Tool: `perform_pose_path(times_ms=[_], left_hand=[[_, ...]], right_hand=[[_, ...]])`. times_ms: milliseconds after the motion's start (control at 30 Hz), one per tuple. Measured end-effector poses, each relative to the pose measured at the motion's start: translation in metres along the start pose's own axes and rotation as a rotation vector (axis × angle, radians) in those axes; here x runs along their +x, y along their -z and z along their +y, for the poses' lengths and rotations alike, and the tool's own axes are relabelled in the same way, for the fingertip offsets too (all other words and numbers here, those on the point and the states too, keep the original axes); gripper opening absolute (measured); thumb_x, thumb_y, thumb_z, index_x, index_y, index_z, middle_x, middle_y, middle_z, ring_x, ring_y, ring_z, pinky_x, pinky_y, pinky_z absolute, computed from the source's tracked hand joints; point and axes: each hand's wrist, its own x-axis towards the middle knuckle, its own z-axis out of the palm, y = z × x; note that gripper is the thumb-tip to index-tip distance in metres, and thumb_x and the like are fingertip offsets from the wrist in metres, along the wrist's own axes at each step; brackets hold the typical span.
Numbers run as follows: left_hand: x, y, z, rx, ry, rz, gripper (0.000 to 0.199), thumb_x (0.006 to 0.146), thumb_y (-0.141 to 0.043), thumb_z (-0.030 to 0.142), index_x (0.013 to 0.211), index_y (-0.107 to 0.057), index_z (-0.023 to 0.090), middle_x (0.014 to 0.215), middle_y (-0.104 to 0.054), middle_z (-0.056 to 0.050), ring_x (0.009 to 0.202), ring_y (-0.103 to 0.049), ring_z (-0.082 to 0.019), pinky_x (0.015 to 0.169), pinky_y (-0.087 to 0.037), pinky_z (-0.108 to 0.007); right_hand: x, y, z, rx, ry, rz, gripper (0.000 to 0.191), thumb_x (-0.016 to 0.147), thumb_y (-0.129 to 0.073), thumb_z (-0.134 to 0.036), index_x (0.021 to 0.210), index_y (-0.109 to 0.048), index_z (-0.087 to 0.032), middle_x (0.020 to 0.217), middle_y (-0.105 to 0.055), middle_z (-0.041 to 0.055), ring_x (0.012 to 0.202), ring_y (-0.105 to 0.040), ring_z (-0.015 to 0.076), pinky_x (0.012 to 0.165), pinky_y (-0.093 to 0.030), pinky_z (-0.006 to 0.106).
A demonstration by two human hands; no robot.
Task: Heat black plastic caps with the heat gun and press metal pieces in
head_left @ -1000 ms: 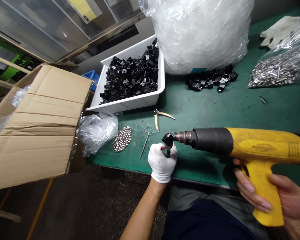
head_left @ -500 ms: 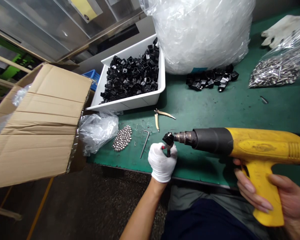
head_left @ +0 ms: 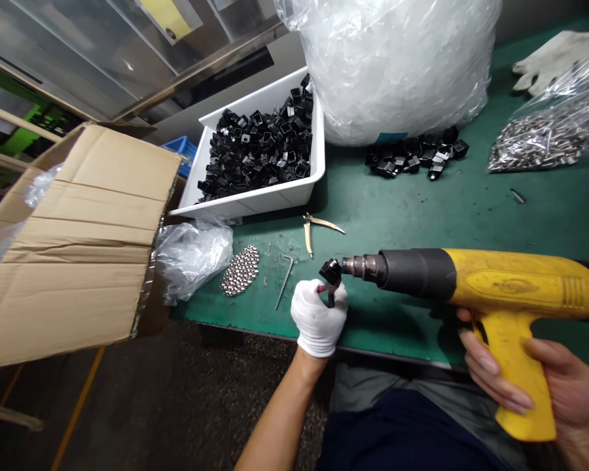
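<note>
My left hand, in a white glove, is closed round a small black plastic part that sticks up above the fingers; a bit of red shows beside it. Bare fingers of my right hand wrap the handle of a yellow heat gun. The gun's stepped metal nozzle points left, its tip right beside the black part. Cutters with cream handles and a hex key lie on the green table, left of and beyond my gloved hand.
A white bin holds many black parts. Loose black parts lie before a big plastic bag. Small metal pieces, a clear bag and a cardboard box are at left. Bagged metal pieces and a glove are at right.
The heat gun in my right hand has shifted very slightly upward. My left hand and the black part look almost still.
</note>
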Motion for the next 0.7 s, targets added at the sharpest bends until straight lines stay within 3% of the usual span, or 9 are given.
perform_pose_path(times_ms=[700], left_hand=[[0.0030, 0.0028, 0.0024, -0.035, -0.005, -0.020, 0.031, 0.079, -0.073, 0.038, 0.095, -0.053, 0.020, 0.077, -0.055, -0.002, 0.069, -0.057, -0.019, 0.065, -0.042, -0.031]], right_hand=[[0.0014, 0.0002, 0.0003, 0.013, 0.019, -0.031, 0.048, 0.083, -0.058, -0.052, 0.124, -0.060, -0.027, 0.076, -0.058, 0.0044, 0.039, -0.038, 0.0085, 0.038, -0.025, 0.026]])
